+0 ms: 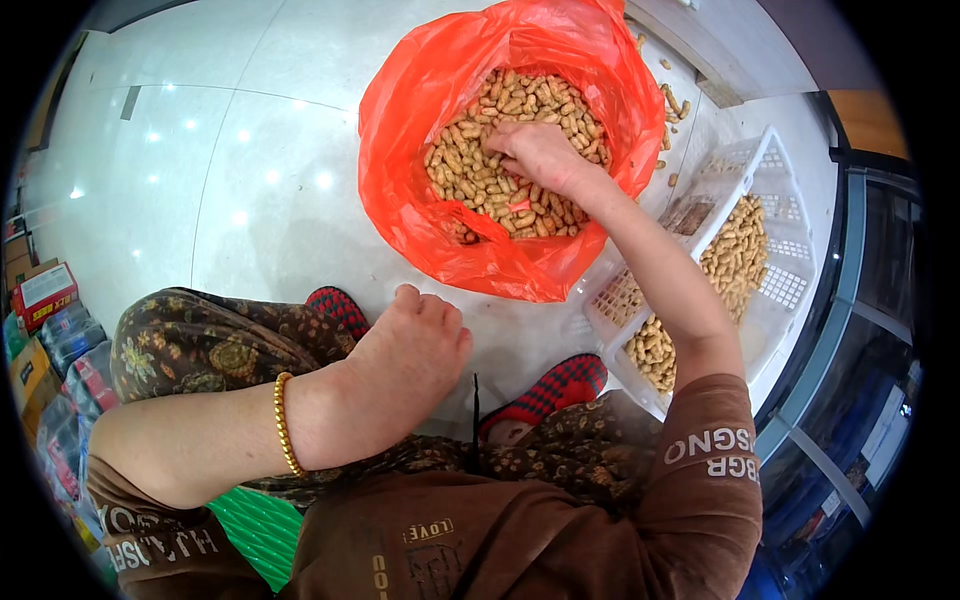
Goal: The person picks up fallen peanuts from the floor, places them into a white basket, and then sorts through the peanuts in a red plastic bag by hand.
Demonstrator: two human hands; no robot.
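A red plastic bag (405, 150) stands wide open on the floor before me, with a heap of unshelled peanuts (469, 172) inside. My right hand (536, 154) reaches into it, fingers bent down onto the peanuts. Whether those fingers pinch a peanut is hidden. Nearer my body, my left hand (412, 352) hovers above the floor between my knees, back upward and fingers curled under. Its palm is hidden, so I cannot tell if anything is in it. A string of gold beads (282, 424) circles the left wrist.
Right of the bag stand white plastic baskets (780, 255) holding more peanuts (731, 255); my right forearm passes over their near side. Loose peanuts (673, 105) lie on the tiled floor (285, 165) by the bag's far right. Packaged goods (75, 337) are stacked at left; a glass-fronted cabinet (862, 352) stands right.
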